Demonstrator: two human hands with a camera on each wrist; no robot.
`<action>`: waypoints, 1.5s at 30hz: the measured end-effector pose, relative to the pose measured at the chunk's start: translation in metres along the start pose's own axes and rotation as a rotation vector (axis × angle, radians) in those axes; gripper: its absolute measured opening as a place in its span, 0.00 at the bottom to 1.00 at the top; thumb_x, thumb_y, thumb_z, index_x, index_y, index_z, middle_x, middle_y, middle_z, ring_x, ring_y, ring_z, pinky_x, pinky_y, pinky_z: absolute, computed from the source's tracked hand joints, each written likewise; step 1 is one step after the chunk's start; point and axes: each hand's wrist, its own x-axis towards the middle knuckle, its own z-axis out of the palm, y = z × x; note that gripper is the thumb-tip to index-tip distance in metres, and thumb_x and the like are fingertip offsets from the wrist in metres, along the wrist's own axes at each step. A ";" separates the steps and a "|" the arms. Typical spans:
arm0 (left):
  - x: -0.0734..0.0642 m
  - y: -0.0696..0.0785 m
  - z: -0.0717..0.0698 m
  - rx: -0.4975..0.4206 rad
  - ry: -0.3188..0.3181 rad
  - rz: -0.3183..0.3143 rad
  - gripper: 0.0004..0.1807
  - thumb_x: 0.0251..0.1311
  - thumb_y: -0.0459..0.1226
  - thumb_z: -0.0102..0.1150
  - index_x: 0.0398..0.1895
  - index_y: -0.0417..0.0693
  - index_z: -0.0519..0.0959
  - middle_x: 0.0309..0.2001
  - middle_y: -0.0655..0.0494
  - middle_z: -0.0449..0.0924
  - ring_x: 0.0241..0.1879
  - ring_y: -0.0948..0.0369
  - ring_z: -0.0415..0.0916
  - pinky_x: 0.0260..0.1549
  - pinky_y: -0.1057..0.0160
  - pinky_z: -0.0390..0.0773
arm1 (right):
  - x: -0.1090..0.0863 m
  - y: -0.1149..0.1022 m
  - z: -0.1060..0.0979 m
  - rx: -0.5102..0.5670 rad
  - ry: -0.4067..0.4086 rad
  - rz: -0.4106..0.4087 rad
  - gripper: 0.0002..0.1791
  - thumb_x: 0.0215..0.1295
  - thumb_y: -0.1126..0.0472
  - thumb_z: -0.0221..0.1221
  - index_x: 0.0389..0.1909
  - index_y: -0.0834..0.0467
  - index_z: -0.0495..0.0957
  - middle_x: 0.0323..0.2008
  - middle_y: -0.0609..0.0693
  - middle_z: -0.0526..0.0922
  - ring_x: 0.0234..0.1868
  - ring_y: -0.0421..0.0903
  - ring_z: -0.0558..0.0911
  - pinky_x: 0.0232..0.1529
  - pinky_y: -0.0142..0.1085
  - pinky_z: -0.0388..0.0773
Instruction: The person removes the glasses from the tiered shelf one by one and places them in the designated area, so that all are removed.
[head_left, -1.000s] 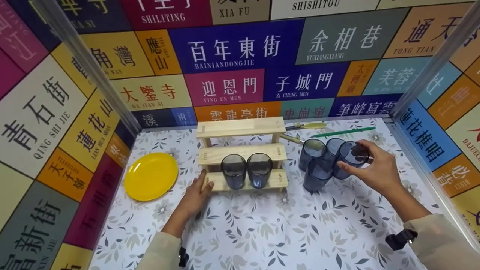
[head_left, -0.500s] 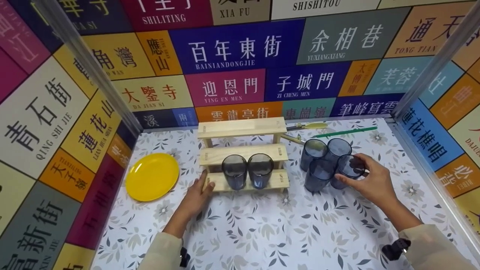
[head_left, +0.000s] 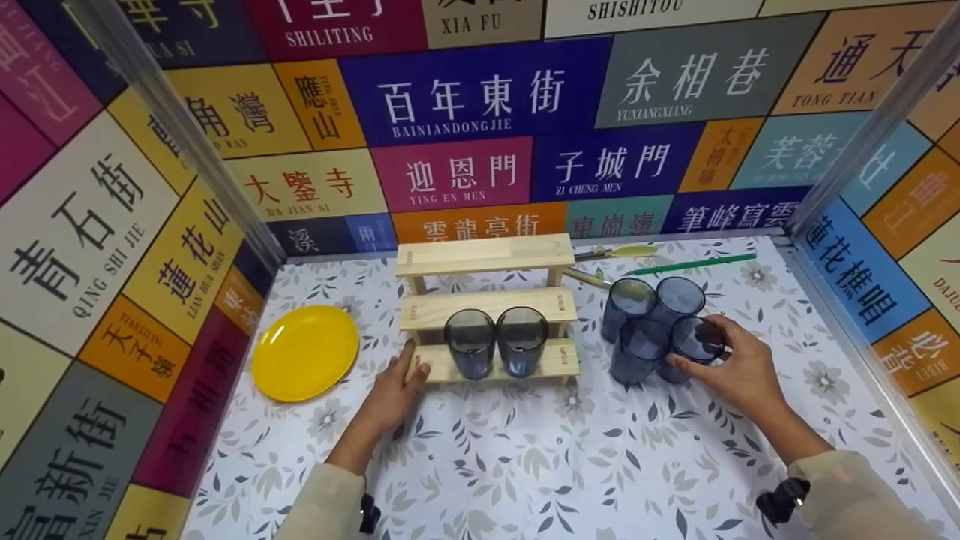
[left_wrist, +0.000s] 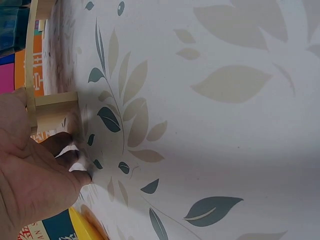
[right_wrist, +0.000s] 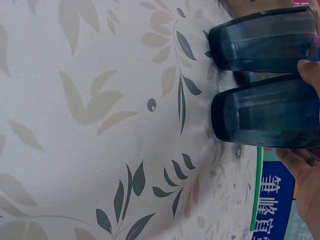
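Observation:
In the head view my right hand (head_left: pixel 739 367) grips a blue-grey tinted glass (head_left: pixel 696 339) near its rim, thumb on the near side and fingers on the far side. This glass stands upright at the front right of a close cluster. Its neighbours are a front left glass (head_left: pixel 640 350), a back left glass (head_left: pixel 628 307) and a back right glass (head_left: pixel 679 298). My left hand (head_left: pixel 392 390) holds the left end of a three-step wooden rack (head_left: pixel 484 255), thumb at the lowest step. Two matching glasses, left (head_left: pixel 470 352) and right (head_left: pixel 522 351), stand on that step.
A yellow plate (head_left: pixel 305 353) lies left of the rack. Behind the glasses are a green stick (head_left: pixel 694 263) and a yellowish brush-like tool (head_left: pixel 628 251), partly hidden by the rack. Printed panels (head_left: pixel 487 94) wall in the leaf-patterned tabletop (head_left: pixel 495 465).
My right hand has brought its glass toward me and slightly left, down beside the front left glass. The back right glass is now less covered. My left hand stays at the rack.

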 end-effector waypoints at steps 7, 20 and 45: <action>-0.001 -0.001 0.000 0.003 -0.001 0.004 0.40 0.88 0.58 0.44 0.93 0.54 0.49 0.87 0.28 0.53 0.88 0.31 0.48 0.83 0.26 0.52 | 0.002 0.002 -0.001 -0.003 -0.043 0.016 0.50 0.58 0.41 0.84 0.75 0.59 0.75 0.61 0.63 0.86 0.61 0.62 0.85 0.52 0.21 0.71; -0.001 -0.002 0.001 -0.008 -0.006 0.007 0.41 0.88 0.58 0.44 0.93 0.55 0.49 0.87 0.29 0.53 0.88 0.31 0.47 0.83 0.25 0.50 | 0.002 0.003 -0.002 -0.021 -0.077 -0.010 0.53 0.58 0.42 0.84 0.77 0.61 0.71 0.63 0.67 0.85 0.64 0.68 0.83 0.60 0.55 0.80; -0.004 0.001 -0.001 0.000 -0.006 -0.005 0.40 0.88 0.58 0.43 0.93 0.56 0.48 0.87 0.28 0.52 0.88 0.32 0.47 0.83 0.26 0.52 | 0.035 -0.043 -0.009 0.064 0.149 -0.290 0.39 0.57 0.60 0.84 0.69 0.62 0.82 0.57 0.60 0.87 0.57 0.50 0.84 0.54 0.12 0.74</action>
